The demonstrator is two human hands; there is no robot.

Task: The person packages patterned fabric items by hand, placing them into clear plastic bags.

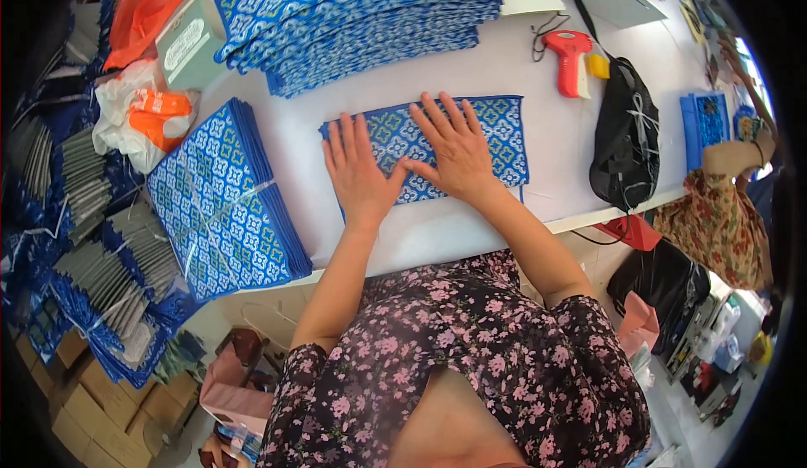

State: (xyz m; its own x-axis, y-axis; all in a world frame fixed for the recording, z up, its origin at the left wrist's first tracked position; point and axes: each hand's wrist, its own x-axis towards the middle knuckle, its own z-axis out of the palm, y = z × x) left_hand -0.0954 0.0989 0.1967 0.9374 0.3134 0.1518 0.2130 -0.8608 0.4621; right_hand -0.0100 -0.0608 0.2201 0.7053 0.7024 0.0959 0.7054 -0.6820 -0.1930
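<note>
Both of my palms lie flat on a folded piece of blue patterned fabric (508, 144), which rests on the white table close to its front edge. My left hand (360, 171) presses the left part, fingers stretched out and slightly apart. Over the middle lies my right hand (455, 148), its fingers spread and its thumb tip meeting the left thumb. Just beyond the fabric rises a tall stack of the same blue patterned pieces (361, 14). A bundle tied with clear string (223, 207) sits left of my left hand, hanging slightly over the edge.
A red tagging gun (569, 60) and a black bag (626, 136) lie to the right. At the back left stand a pale green box (192, 39) and plastic bags (143, 115). Tied bundles (109, 274) crowd the far left. Another person's arm (735, 157) shows at the right.
</note>
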